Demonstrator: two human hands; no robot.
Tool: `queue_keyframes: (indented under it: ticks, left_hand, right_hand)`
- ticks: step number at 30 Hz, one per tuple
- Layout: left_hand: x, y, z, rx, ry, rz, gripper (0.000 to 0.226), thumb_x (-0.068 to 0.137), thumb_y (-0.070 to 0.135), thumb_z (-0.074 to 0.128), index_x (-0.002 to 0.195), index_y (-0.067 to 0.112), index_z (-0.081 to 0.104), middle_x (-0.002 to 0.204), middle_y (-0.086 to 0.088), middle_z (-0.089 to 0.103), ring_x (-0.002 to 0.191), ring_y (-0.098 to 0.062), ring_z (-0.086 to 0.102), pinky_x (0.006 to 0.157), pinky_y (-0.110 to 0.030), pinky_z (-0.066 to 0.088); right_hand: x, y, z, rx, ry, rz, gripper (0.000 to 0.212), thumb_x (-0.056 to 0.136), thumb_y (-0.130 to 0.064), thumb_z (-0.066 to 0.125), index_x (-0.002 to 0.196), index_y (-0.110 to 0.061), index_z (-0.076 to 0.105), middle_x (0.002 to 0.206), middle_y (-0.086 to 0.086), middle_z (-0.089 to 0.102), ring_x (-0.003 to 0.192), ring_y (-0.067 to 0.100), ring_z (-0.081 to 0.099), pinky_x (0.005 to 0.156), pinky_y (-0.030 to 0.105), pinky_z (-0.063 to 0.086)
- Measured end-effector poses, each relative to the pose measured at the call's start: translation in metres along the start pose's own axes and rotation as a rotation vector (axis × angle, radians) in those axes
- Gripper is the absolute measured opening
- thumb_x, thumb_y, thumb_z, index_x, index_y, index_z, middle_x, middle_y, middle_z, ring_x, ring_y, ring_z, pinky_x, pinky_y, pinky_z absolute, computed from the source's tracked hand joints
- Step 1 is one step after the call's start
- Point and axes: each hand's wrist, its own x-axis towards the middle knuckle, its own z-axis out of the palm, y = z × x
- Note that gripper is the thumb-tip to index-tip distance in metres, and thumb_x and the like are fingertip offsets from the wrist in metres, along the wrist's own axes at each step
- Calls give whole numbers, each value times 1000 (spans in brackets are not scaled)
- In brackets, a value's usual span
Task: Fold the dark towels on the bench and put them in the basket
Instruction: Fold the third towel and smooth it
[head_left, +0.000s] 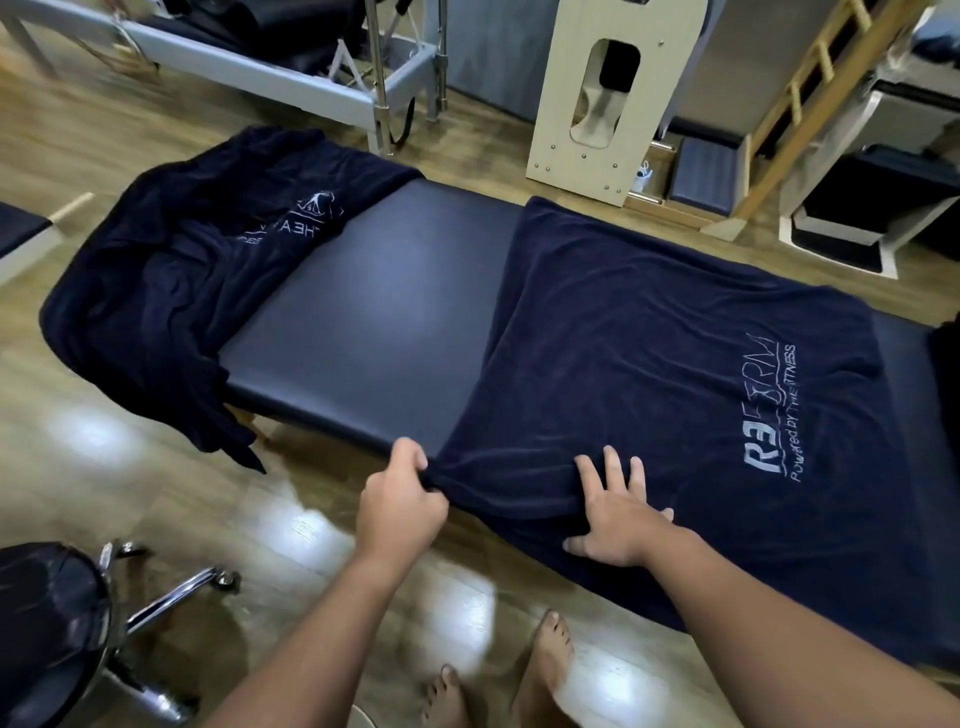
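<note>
- The left hand pinches the near corner of the spread towel.
- The right hand lies flat on it, fingers apart.
- The towel's long side runs left to right along the bench.
- It says "Powered by THE FITNESS".
- A crumpled towel lies far left.

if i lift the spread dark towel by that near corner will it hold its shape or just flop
The spread navy terry towel will probably flop: it already bunches where the left hand pinches its corner. It likely drags rather than slides, since the right hand presses it flat on the padded dark bench. Its overhanging near edge suggests some weight.
</note>
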Motion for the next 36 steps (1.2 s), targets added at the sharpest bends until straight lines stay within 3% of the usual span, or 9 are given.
queue_keyframes:
  ticks: [3,7,10,16,22,24,27,30,36]
  left_hand:
    - [8,-9,1,381,-201,-122,14,77,15,50,89,22,46,91,-8,64,88,-38,62,72,-37,51]
    - [9,-20,10,-244,-66,-87,23,69,2,52,68,21,38,57,9,40,59,-21,36,53,-37,37]
    - [3,0,7,-328,66,143,33,65,-5,48,68,19,27,59,9,25,58,-18,21,51,-34,23]
    - [-3,-54,-19,561,183,610,28,59,-4,48,80,15,45,66,-5,43,46,-32,47,48,-35,38]
    - [-4,-51,-14,648,-19,943,14,77,4,50,83,16,51,92,-8,51,67,-27,49,52,-38,40]
    - [8,-66,-22,746,-117,812,24,70,7,58,88,20,47,87,-5,51,62,-28,57,45,-37,44]
    - [17,-73,-27,774,-220,692,50,53,6,80,86,20,45,78,-1,48,54,-25,56,38,-34,42]
    - [12,-60,-23,783,-224,978,31,63,3,65,86,18,51,80,-2,46,63,-25,48,52,-37,43]
    - [17,-73,-10,1011,-427,857,39,57,5,72,87,22,54,81,-1,57,67,-25,61,55,-35,47]
  right_hand:
    - [-1,0,-2,-5,-21,-1,119,83,-59,71,154,-41,-23,155,-5,-45,145,36,-36,107,79,18]
    - [-1,0,-3,-8,-34,-6,122,80,-60,72,153,-41,-24,155,-6,-46,145,36,-36,107,79,19]
    - [-1,-1,-2,-21,-28,-3,125,78,-61,73,153,-40,-25,155,-5,-46,145,37,-37,106,79,18]
    - [-1,-1,-5,-6,-43,-7,127,75,-66,72,150,-47,-28,154,-6,-47,145,35,-37,108,78,17]
    - [-4,2,4,-56,8,-30,139,70,-65,79,145,-46,-36,152,-3,-50,144,38,-37,107,78,18]
    - [-7,4,13,-67,119,-63,135,74,-58,80,146,-48,-35,156,-3,-45,147,38,-33,109,76,17]
    - [-18,10,41,-162,408,-128,115,79,-49,77,156,-36,-7,165,8,-19,153,37,-11,112,71,24]
    - [-23,32,70,-232,566,-104,86,53,-41,93,124,-18,52,142,14,40,129,38,41,93,61,47]
    - [-29,86,86,-333,694,-20,37,50,-2,80,77,-16,60,95,8,49,80,33,44,64,41,35]
